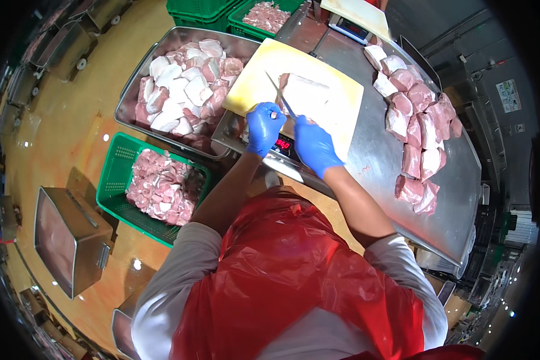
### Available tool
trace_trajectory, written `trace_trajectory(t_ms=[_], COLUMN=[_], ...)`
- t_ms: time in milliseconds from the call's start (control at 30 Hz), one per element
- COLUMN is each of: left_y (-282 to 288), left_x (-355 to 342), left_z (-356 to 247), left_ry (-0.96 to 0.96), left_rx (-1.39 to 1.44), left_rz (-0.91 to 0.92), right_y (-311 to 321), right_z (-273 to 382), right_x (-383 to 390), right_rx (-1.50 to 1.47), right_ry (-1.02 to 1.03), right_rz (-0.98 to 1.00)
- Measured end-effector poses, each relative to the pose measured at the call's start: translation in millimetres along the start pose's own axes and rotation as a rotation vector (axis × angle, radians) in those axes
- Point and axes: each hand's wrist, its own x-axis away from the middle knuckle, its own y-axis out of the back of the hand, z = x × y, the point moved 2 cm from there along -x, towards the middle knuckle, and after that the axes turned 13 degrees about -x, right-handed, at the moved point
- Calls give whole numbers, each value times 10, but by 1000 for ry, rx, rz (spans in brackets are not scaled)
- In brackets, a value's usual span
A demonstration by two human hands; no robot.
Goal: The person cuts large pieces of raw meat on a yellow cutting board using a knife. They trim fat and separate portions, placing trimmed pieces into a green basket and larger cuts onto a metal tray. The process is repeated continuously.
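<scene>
My right hand [315, 146], in a blue glove, grips a knife [280, 96] whose blade slants up and left over the yellow-white cutting board [348, 114]. A pale slab of meat [306, 91] lies on the board beside the blade, its details washed out by glare. Closed in a fist, my blue-gloved left hand [264, 129] is at the board's near edge. A small reddish bit shows between its fingers, too small to name. Between my wrists, a scale with a lit red display [282, 144] is partly covered by the board and hands.
A metal tub [125, 99] full of meat pieces stands left of the board. Below it is a green crate [117, 157] of trimmings. Several meat blocks [417, 114] are piled on the steel table [372, 186]. More green crates [237, 25] and another scale [349, 29] are at the back.
</scene>
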Motion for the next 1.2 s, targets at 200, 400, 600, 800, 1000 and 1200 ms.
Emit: trace_trajectory(t_ms=[200,400,600,800,1000,1200], left_y=[-27,819,2215,922,-447,-329], left_x=[-24,54,560,-963,-1601,-1287], left_z=[102,-23,1011,-311,-40,-28], left_ry=[-35,-43,162,-939,-401,-187], left_rx=[-54,-354,-1016,-596,-416,-540], left_rz=[-48,-170,184,30,337,537], right_y=[-55,648,868,551,-66,-90], right_z=[-121,-597,-904,-1040,-640,-820], right_x=[-70,943,1128,336,44,-431], right_rx=[43,272,-437,-1084,-1401,-1214], right_ry=[-27,-193,-433,-456,-424,-357], right_rz=[156,547,81,-382,-443,-673])
